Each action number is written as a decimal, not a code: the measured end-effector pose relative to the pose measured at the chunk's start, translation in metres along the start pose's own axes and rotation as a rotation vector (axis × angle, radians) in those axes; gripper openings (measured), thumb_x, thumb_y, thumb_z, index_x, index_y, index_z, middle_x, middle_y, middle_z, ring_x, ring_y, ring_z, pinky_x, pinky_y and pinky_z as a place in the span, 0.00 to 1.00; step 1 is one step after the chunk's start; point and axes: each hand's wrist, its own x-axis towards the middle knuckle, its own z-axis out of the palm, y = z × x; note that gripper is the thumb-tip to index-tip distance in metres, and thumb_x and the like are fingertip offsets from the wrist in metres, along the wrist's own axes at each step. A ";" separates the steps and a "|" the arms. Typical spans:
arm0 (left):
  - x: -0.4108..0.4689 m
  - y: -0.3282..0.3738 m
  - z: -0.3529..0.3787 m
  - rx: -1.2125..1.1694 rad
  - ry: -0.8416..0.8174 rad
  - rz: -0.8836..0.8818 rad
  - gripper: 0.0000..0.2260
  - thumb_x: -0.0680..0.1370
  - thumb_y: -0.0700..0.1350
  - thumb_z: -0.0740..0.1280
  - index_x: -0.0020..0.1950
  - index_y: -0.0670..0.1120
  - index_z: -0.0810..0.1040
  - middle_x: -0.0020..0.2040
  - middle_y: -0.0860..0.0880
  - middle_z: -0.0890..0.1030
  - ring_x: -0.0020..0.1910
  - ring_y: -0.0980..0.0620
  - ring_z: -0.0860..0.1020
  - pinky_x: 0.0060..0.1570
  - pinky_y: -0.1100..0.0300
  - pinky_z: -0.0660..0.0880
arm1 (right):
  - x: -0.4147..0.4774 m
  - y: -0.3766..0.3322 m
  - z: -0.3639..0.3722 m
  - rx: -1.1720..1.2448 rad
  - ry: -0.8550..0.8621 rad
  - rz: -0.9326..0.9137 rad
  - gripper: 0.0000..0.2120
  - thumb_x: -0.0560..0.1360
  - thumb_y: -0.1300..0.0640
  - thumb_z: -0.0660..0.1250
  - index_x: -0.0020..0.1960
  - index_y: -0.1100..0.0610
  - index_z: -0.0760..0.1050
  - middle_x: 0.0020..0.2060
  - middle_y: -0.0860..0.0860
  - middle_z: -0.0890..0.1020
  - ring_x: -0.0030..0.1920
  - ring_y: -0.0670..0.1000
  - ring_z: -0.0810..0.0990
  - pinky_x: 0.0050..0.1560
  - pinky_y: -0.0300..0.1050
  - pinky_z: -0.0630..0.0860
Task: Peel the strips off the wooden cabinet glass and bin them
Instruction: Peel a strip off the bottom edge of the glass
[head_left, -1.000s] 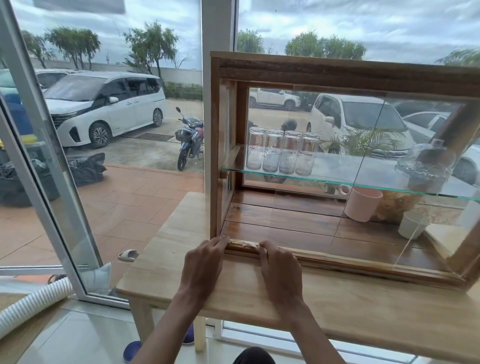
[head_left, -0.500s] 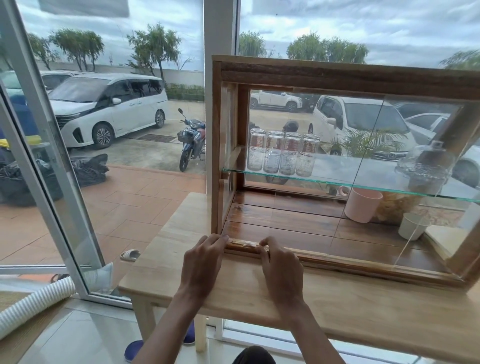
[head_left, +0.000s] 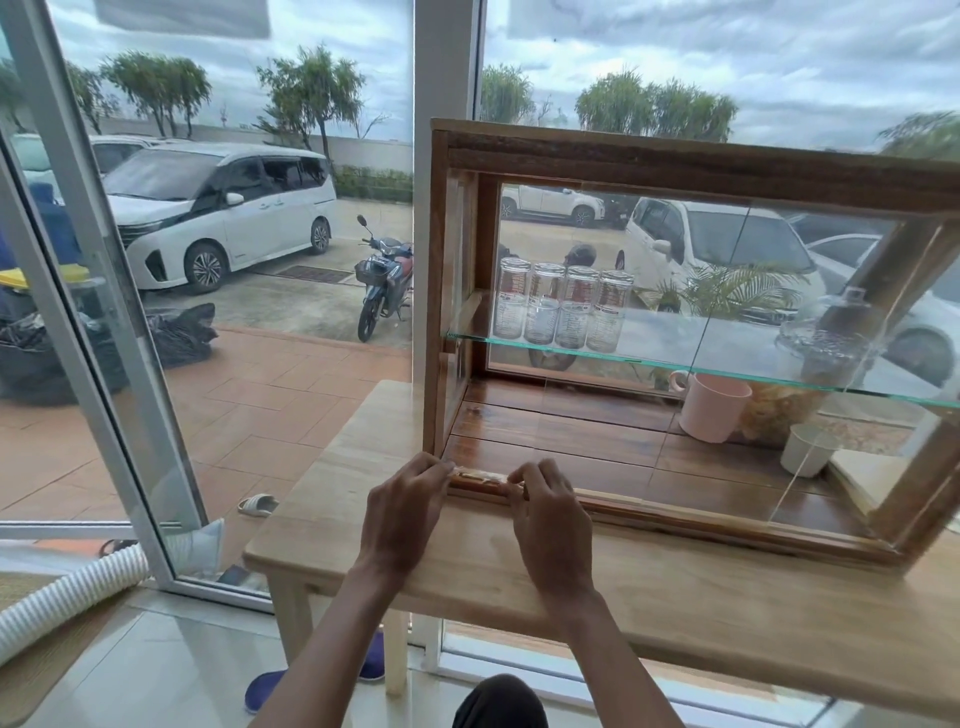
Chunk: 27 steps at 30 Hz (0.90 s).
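Observation:
A wooden cabinet (head_left: 675, 161) with a glass front stands on a light wooden table (head_left: 675, 603). Along the bottom edge of the glass, near the left corner, runs a pale strip (head_left: 480, 474). My left hand (head_left: 402, 512) rests at the strip's left end with its fingertips on it. My right hand (head_left: 553, 514) pinches the strip's right end with curled fingers. The strip lies flat against the lower frame between the two hands. No bin is in view.
Inside the cabinet a glass shelf (head_left: 649, 358) carries several jars (head_left: 561, 306) and a glass dome (head_left: 826, 338); a pink mug (head_left: 711, 408) and a white cup (head_left: 805, 449) sit below. A white corrugated hose (head_left: 62, 597) lies at the lower left by the sliding door frame (head_left: 119, 364).
Both hands stay at the strip on the lower left of the glass; the fingers have shifted only slightly. The view has tilted down a little.

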 end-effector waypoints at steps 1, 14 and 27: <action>0.000 0.001 -0.001 -0.006 0.003 -0.004 0.08 0.73 0.39 0.78 0.50 0.44 0.86 0.42 0.52 0.84 0.33 0.54 0.83 0.29 0.63 0.78 | -0.002 -0.001 -0.001 0.019 -0.005 -0.008 0.07 0.73 0.55 0.75 0.45 0.54 0.77 0.41 0.47 0.80 0.41 0.49 0.82 0.31 0.43 0.79; -0.029 -0.031 -0.053 0.002 0.111 -0.250 0.08 0.74 0.38 0.77 0.50 0.48 0.87 0.45 0.53 0.85 0.34 0.52 0.82 0.34 0.64 0.71 | -0.016 -0.039 0.015 0.526 0.074 0.203 0.02 0.75 0.59 0.74 0.48 0.56 0.82 0.39 0.46 0.86 0.40 0.43 0.85 0.43 0.46 0.84; -0.099 -0.113 -0.168 0.036 0.327 -0.494 0.04 0.75 0.39 0.76 0.48 0.46 0.87 0.45 0.50 0.86 0.37 0.52 0.84 0.38 0.54 0.81 | -0.033 -0.190 0.063 0.781 -0.148 0.226 0.01 0.76 0.60 0.72 0.46 0.57 0.81 0.37 0.51 0.86 0.33 0.46 0.86 0.36 0.52 0.85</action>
